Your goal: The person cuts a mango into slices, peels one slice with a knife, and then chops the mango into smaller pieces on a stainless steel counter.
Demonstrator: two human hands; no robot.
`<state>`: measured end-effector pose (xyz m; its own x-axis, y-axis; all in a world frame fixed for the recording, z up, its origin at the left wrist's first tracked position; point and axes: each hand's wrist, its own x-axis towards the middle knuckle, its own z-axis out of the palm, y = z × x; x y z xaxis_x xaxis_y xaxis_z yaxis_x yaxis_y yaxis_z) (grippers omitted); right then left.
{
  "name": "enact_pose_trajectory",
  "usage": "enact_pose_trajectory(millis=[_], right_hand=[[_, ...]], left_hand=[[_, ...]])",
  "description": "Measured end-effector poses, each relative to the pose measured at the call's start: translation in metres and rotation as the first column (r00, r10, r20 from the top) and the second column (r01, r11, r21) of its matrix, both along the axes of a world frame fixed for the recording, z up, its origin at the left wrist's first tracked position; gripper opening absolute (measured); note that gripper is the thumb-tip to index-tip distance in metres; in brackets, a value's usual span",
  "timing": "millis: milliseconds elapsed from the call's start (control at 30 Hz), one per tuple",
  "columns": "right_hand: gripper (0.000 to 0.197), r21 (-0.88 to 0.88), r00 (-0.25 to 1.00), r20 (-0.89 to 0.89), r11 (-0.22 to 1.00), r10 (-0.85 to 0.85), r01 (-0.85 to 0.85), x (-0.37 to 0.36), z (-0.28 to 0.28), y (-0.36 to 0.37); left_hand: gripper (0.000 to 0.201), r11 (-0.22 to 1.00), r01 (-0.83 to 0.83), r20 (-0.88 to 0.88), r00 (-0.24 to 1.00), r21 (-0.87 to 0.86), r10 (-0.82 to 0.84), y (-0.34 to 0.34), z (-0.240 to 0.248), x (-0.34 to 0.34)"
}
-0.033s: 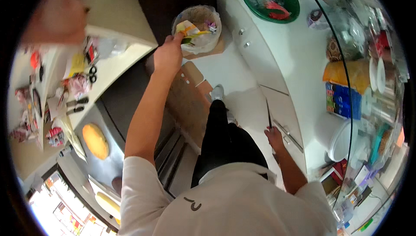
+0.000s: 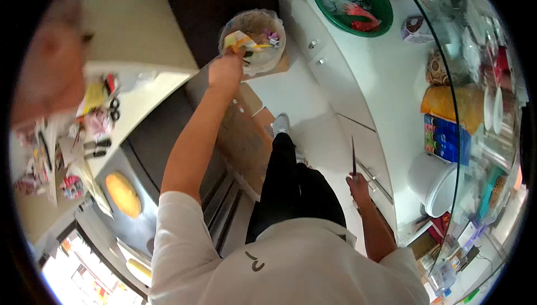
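Observation:
My left hand [image 2: 225, 73] reaches out over a round lined bin [image 2: 281, 36]. Its fingers are closed together in a pinch, and I cannot make out what they hold. A small dark green piece [image 2: 247, 55] shows just beside the fingertips; whether it is held or lies in the bin is unclear. White and yellow wrappers [image 2: 240, 39] and purple scraps [image 2: 272, 37] lie inside the bin. Lower down on the right, my right hand [image 2: 358, 188] is closed round the handle of a knife [image 2: 353, 151], its thin dark blade pointing away from me, beside the white drawers [image 2: 377, 165].
A white counter [image 2: 386, 92] curves along the right, bearing a green basin [image 2: 386, 22], a white bucket [image 2: 439, 184] and a blue box [image 2: 446, 140]. On the left, scissors [image 2: 114, 109] lie on a cluttered shelf, above a grey surface with a yellow oval object [image 2: 123, 194]. Flattened cardboard [image 2: 249, 137] lies on the floor.
My left hand has shifted slightly to the right over the bin. The knife in my right hand has tilted, its tip swinging to the right. The whole view has shifted a little.

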<state>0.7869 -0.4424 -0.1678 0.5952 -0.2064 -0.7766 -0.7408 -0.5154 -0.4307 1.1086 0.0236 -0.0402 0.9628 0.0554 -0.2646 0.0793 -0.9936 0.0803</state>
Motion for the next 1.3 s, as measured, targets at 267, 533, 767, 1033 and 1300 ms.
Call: enact_pose_trajectory(millis=[267,533,767,1033,1300], right_hand=[[0.033,0.033,0.942,-0.132,0.948,-0.310,0.317,0.023,0.028,0.034],[0.032,0.011,0.951,-0.164,0.964,-0.261,0.266,0.053,0.026,0.047],[0.033,0.057,0.999,0.022,0.997,-0.049,0.048,0.025,0.023,0.023],[0.035,0.137,0.897,0.392,0.951,0.204,-0.276,0.028,0.013,0.027],[0.033,0.337,0.873,0.122,0.808,0.472,-0.484,0.049,0.075,0.042]], left_hand=[[0.049,0.961,0.191,-0.404,0.909,0.199,-0.097,0.002,-0.208,0.101],[0.033,0.885,0.438,-0.225,0.889,0.158,-0.399,0.023,-0.237,0.102],[0.019,0.938,0.070,0.229,0.973,-0.339,0.010,0.005,-0.204,0.016],[0.032,0.546,-0.441,-0.124,0.845,-0.712,0.521,-0.068,-0.079,-0.209],[0.030,0.408,-0.518,-0.147,0.735,-0.752,0.662,-0.097,0.041,-0.401]])
